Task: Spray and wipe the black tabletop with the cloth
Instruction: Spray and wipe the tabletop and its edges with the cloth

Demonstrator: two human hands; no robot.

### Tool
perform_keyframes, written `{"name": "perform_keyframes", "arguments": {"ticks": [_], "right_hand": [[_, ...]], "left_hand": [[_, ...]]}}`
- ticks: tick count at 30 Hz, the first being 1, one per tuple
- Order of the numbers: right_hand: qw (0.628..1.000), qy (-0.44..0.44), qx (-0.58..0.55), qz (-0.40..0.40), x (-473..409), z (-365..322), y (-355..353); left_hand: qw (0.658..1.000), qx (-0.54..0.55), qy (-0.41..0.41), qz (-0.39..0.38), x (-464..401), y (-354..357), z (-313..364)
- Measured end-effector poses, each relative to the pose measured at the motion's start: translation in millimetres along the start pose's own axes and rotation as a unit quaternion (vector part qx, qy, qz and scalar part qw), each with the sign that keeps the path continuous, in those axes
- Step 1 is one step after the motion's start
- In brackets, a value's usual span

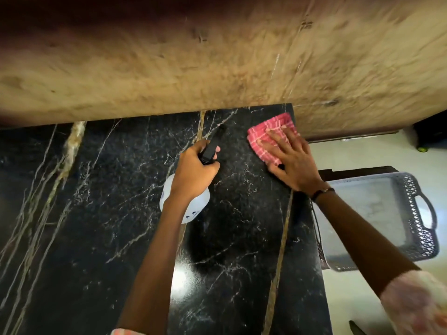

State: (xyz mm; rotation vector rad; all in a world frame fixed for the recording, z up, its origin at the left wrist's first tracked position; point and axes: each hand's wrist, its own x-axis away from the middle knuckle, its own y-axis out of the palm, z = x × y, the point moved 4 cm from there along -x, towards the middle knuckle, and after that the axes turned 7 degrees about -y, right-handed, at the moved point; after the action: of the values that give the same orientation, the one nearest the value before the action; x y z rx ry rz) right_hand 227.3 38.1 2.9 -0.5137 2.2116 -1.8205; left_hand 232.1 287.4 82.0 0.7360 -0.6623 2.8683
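Black marble tabletop (116,189), veined in white with tan seams, fills the lower left and centre of the frame, its far edge meeting a mottled beige wall (217,64) across the upper half. At centre, the left hand (196,170) has its fingers curled round the black trigger head of a spray bottle (185,201), whose white body shows below the wrist, over the tabletop; whether the bottle touches the surface cannot be told. To the upper right of centre, the right hand (292,160) lies flat with fingers spread, pressing on a pink checked cloth (271,139) that sits on the tabletop at its far right corner, just beside the wall. A dark band (323,192) circles the right wrist, and pale pink sleeves show at the bottom edge and lower right corner. Right of the table, at a lower level, a grey plastic basket (420,228) with lattice sides and a handle stands above a light floor (358,153).
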Motion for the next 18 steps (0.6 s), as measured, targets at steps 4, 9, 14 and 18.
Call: {"name": "perform_keyframes", "arguments": {"ticks": [4,9,14,18], "right_hand": [[0.993,0.116,-0.024,0.007,-75,-8,0],[0.999,0.027,-0.014,-0.017,-124,-88,16],[0.998,-0.066,-0.002,-0.016,-102,-91,18],[1.0,-0.01,0.024,-0.013,-56,-37,13]], "left_hand": [[1.0,-0.006,0.008,0.01,-6,-8,-2],[1.0,-0.002,-0.004,0.025,-9,-16,-8],[1.0,0.011,0.0,0.028,-12,-23,-14],[0.999,0.046,0.014,0.023,-11,-33,-17]]}}
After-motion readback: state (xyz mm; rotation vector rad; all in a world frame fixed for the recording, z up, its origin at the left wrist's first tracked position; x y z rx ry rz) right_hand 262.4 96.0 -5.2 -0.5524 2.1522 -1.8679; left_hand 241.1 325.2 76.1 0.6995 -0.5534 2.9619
